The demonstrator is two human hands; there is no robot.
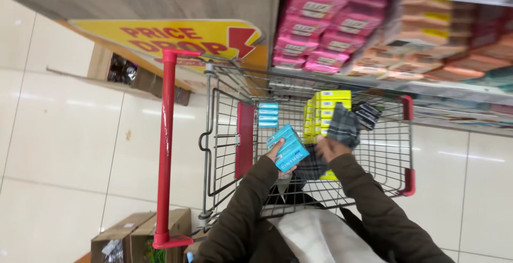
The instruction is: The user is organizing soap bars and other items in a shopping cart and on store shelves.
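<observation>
Before me stands the wire-mesh metal shopping cart with red corner guards and a red handle bar (320,185), on a floor of large glossy cream tiles (64,135). Beyond the cart's far edge runs a store shelf (427,87) stacked with flat pink packets (326,28) and orange-pink packets (427,28). Low near the floor by the cart's handle sit two brown cardboard cartons (139,233).

Inside the cart, against its far wall, rests a stack of bright yellow rectangular boxes (326,111), and beside it, nearer the red child-seat flap, a small pile of light blue boxes (268,114).

My left hand (275,156) reaches over the cart's near edge, fingers curled around a teal rectangular cardboard box (288,148), thumb on one side and fingers wrapped under the other; the box is tilted and held above the basket, apart from the stacks. My right hand (330,146) is closed around a grey checked piece of cloth (343,124), bunched in my fist just beside the yellow boxes. A dark striped packet (367,114) shows just past the cloth; whether I touch it I cannot tell.
</observation>
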